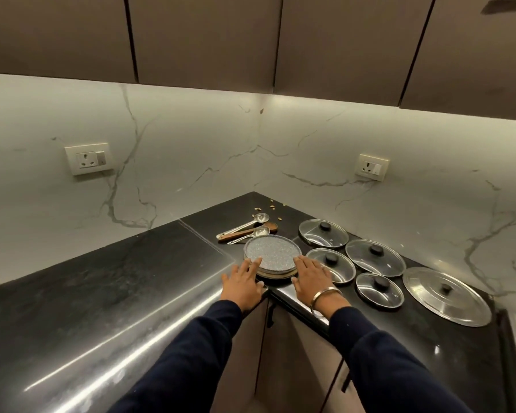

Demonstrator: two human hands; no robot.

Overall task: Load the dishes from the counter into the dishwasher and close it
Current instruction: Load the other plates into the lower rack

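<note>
Presently, a stack of plates [272, 255] sits at the counter [108, 281] inner front corner — left hand [242, 280] and right hand [310, 275], fingers nearly straight, touch its opposite rims; pot lids [375, 257] lie just beside.

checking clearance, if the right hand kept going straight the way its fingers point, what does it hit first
The right hand points up and slightly left; its fingertips look already at the right edge of the stack of plates, so that comes first. Past it lie the spoons, though depth is unclear.

home kitchen: black stone counter [102, 293], marble backsplash [191, 144], wall cabinets [206, 40], pot lids [375, 257].
</note>
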